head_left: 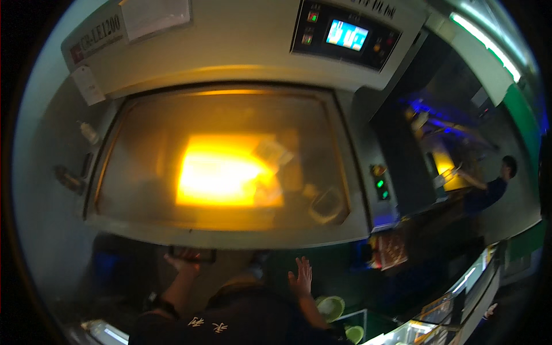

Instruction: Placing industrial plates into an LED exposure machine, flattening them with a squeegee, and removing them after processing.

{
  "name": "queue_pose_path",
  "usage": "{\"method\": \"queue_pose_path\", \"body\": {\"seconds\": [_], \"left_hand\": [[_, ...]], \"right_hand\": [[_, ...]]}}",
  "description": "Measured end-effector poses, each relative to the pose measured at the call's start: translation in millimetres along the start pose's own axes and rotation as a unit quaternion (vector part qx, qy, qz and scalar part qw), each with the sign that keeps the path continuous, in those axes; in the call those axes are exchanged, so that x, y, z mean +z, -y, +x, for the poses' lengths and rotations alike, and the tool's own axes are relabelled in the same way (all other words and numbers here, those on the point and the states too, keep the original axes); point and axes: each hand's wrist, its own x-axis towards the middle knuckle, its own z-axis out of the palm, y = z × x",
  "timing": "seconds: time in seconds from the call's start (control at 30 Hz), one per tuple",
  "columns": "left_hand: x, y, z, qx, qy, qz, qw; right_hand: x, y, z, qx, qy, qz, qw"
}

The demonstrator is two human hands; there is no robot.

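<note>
In front of me is a large machine with a flat lid [135,149]. Bright yellow light glows through or off its middle, and pale, blurred patches show around the glow. My left hand [183,263] is at the lid's front edge, its fingers around a dark bar-shaped handle [207,256]; the grip is partly hidden and dim. To the right of it, my right hand [301,279] is raised below the front edge, apart from the machine. Its fingers are spread and it holds nothing.
Above the lid is a control panel with a lit screen [347,35]. Green-lit buttons [380,184] sit right of the lid. A small white bottle [88,133] is at the left. Pale green bowls [330,308] are beside my right forearm. A co-worker [489,192] works at the far right.
</note>
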Motion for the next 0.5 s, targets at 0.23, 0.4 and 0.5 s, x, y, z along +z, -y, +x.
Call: {"method": "queue_pose_path", "body": {"seconds": [0.23, 0.4, 0.5], "left_hand": [[-0.4, 4.5, -106.9, -0.162, 0.347, 0.474, 0.793], [107.5, -88.6, -276.9, 0.283, 0.714, 0.531, 0.36], [137.8, -140.6, -344.7, 0.454, 0.771, 0.275, 0.351]], "right_hand": [[35.7, -101.2, -154.3, 0.143, 0.539, 0.06, 0.828], [69.7, -121.5, -153.1, 0.206, 0.498, 0.223, 0.812], [64.5, -69.1, -75.6, 0.156, 0.511, -0.012, 0.845]]}}
